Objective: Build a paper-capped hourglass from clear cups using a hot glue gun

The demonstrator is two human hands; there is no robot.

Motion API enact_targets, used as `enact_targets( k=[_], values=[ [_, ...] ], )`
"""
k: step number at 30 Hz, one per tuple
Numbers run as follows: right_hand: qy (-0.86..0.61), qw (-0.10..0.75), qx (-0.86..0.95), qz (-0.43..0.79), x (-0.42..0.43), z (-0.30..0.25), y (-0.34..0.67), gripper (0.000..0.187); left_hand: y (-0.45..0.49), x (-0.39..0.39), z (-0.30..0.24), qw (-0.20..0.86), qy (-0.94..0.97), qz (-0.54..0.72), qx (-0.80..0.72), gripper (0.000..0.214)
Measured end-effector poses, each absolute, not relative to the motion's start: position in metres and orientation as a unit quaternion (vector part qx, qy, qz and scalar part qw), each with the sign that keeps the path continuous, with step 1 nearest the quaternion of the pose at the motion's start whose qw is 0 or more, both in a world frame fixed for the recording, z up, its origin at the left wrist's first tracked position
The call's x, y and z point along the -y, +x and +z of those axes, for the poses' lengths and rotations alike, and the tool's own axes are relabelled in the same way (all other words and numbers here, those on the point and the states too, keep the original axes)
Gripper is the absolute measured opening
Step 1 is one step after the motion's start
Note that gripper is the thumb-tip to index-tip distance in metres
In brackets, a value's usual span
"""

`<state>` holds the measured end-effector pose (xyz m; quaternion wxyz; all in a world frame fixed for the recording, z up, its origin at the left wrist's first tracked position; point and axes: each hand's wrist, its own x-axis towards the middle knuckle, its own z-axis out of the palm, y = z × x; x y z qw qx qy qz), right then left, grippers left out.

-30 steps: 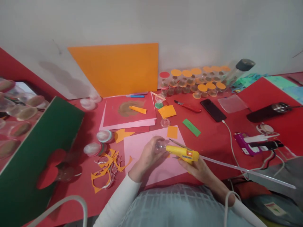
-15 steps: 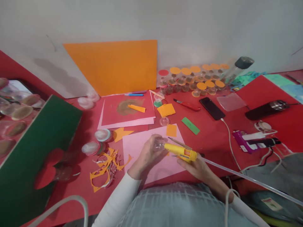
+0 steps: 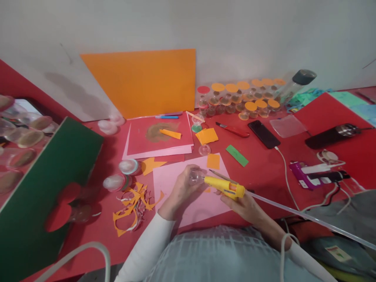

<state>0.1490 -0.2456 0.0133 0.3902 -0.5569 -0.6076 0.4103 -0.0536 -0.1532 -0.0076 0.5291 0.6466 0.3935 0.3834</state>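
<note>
My left hand [image 3: 182, 190] is closed around a small clear plastic cup [image 3: 194, 177], held above the pink sheet [image 3: 192, 211], and my right hand [image 3: 243, 205] is wrapped around the yellow glue gun [image 3: 225, 186], its nozzle right at the cup. I can't tell from here whether the tip touches the plastic or whether any glue is out.

What worries me most is heat: if the gun is hot, a slip of the nozzle could burn the fingers curled round the cup, and lingering on one spot could soften thin plastic. Squeezing the trigger too hard would likely flood the joint. The long glue stick [image 3: 305, 214] juts far out behind the gun, so a turn of the wrist could swing it into the charging cable [image 3: 286, 178] or drag the tip off its mark.

A thin pointed tool [image 3: 217, 174] sits close behind the barrel, where I could knock it. Past it lie an orange square [image 3: 213, 161], a green strip [image 3: 236, 155], a red-handled knife [image 3: 235, 130] and a phone [image 3: 263, 134]. On the left, orange offcuts [image 3: 125, 215] clutter the tabletop [image 3: 141, 250], ready to catch a sleeve or stray glue.
</note>
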Motion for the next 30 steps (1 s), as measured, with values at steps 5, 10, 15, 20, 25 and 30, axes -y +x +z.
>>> enact_targets(
  k=[5, 10, 15, 20, 25, 30],
  values=[
    [-0.570, 0.408, 0.573, 0.425, 0.251, -0.001, 0.151, 0.035, -0.057, 0.149, -0.006, 0.523, 0.647, 0.371, -0.413, 0.037],
    [-0.569, 0.404, 0.579, 0.422, 0.251, 0.001, 0.152, 0.028, -0.056, 0.150, -0.007, 0.522, 0.646, 0.372, -0.414, 0.039],
    [-0.564, 0.385, 0.597, 0.422, 0.247, 0.012, 0.151, 0.019, -0.053, 0.155, -0.004, 0.522, 0.643, 0.378, -0.413, 0.039],
    [-0.555, 0.389, 0.583, 0.448, 0.246, 0.009, 0.146, 0.024, -0.050, 0.157, -0.003, 0.521, 0.649, 0.377, -0.407, 0.039],
    [-0.563, 0.360, 0.576, 0.470, 0.245, 0.011, 0.146, 0.023, -0.054, 0.153, -0.001, 0.540, 0.636, 0.356, -0.422, 0.041],
    [-0.572, 0.354, 0.583, 0.455, 0.245, 0.015, 0.147, 0.024, -0.057, 0.151, 0.001, 0.547, 0.638, 0.345, -0.418, 0.040]
  ],
)
